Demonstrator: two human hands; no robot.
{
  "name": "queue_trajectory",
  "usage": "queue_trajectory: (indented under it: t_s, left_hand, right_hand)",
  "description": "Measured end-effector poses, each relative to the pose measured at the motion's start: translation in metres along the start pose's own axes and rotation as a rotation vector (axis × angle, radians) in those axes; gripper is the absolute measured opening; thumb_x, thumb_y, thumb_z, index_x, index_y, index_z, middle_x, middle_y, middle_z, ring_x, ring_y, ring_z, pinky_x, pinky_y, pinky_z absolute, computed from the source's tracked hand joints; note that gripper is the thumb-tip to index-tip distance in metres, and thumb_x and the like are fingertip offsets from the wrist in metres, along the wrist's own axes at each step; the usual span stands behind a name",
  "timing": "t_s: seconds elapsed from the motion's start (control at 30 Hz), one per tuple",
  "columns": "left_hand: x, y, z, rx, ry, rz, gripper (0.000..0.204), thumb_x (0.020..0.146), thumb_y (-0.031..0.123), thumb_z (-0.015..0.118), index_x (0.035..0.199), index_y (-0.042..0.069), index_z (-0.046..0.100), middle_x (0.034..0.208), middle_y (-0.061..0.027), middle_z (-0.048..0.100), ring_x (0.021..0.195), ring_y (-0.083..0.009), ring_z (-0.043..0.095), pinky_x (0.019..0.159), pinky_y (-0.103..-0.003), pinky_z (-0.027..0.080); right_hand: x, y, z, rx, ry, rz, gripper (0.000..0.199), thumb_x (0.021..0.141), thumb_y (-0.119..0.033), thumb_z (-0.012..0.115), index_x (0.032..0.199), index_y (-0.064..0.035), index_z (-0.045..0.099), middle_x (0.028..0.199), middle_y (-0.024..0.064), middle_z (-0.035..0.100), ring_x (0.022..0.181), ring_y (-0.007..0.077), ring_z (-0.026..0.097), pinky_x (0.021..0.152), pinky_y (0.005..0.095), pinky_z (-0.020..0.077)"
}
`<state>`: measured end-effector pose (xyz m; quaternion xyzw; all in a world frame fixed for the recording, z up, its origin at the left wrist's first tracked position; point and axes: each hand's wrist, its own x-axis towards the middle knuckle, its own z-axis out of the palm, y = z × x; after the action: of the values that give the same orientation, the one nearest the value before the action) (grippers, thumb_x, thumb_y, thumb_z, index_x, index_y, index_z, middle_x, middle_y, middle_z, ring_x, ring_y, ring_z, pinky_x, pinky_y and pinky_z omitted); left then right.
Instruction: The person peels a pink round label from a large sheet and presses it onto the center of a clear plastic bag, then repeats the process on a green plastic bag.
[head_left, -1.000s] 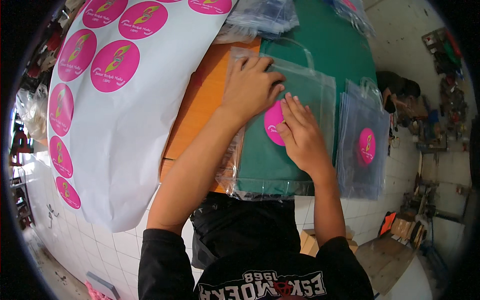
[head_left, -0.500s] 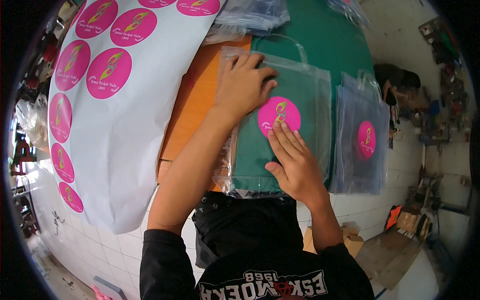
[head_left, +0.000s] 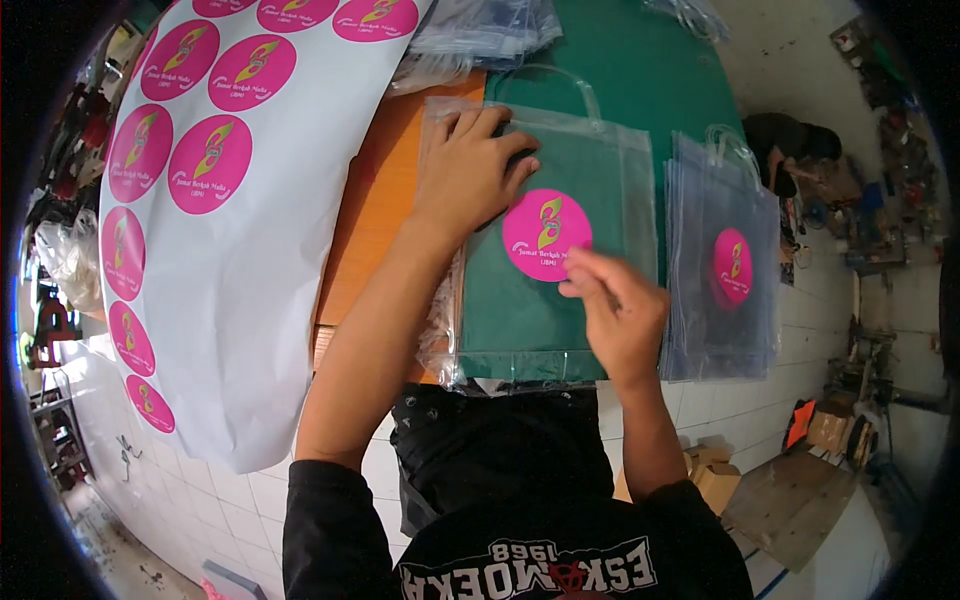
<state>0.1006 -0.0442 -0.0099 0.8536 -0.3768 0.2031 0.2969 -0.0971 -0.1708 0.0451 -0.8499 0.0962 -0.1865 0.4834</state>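
A clear plastic bag (head_left: pixel 540 335) with a looped handle lies flat in front of me on the green surface. A round pink sticker (head_left: pixel 540 235) with a yellow-green leaf motif is on its middle. My left hand (head_left: pixel 465 175) rests on the bag's upper left part, fingers bent and apart, pressing rather than gripping. At the sticker's lower right edge is my right hand (head_left: pixel 625 310), its fingers curled in and the fingertips partly over the pink; nothing shows in it. To the right lies a stack of clear bags (head_left: pixel 695 280), the top one bearing a like sticker (head_left: pixel 733 267).
A large white sheet (head_left: pixel 255 330) with several pink stickers spreads on the left, its lower part hanging down. More clear plastic bags (head_left: pixel 490 35) are piled at the far side. An orange wooden strip (head_left: pixel 375 200) borders the green tabletop (head_left: pixel 660 80). Another person (head_left: pixel 790 145) bends down at the right.
My right hand has gone from lying flat on the sticker with fingers stretched to curled at its lower right edge, uncovering most of it. My left hand stays on the bag.
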Motion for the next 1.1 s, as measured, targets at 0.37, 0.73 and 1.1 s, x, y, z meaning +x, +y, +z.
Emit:
queue_trajectory:
  t_s: [0.37, 0.73, 1.1]
  left_hand:
    - [0.001, -0.002, 0.003, -0.006, 0.022, 0.010, 0.025, 0.092, 0.038, 0.074, 0.113, 0.024, 0.079, 0.130, -0.0062, 0.067, 0.124, -0.0275, 0.061, 0.108, -0.048, 0.040]
    - [0.002, 0.000, 0.003, -0.009, 0.006, -0.019, 0.026, 0.092, 0.039, 0.074, 0.112, 0.023, 0.080, 0.129, -0.0067, 0.068, 0.125, -0.0269, 0.061, 0.108, -0.047, 0.039]
    - [0.003, 0.002, 0.000, -0.017, -0.015, -0.034, 0.026, 0.092, 0.038, 0.074, 0.113, 0.024, 0.079, 0.131, -0.0059, 0.068, 0.127, -0.0271, 0.060, 0.109, -0.047, 0.039]
  right_hand:
    - [0.051, 0.029, 0.010, -0.525, -0.272, -0.304, 0.049, 0.108, -0.036, 0.053, 0.138, 0.0018, 0.063, 0.154, 0.0232, 0.052, 0.148, 0.0413, 0.043, 0.122, 0.0572, 0.0295]
    - [0.013, 0.028, -0.008, -0.634, -0.440, -0.298, 0.064, 0.104, -0.043, 0.056, 0.152, -0.0004, 0.051, 0.162, 0.0219, 0.044, 0.151, 0.0399, 0.040, 0.123, 0.0574, 0.0289]
    - [-0.018, 0.016, -0.022, -0.607, -0.451, -0.297, 0.064, 0.104, -0.044, 0.057, 0.148, 0.0030, 0.054, 0.157, 0.0242, 0.050, 0.149, 0.0394, 0.043, 0.123, 0.0561, 0.0298]
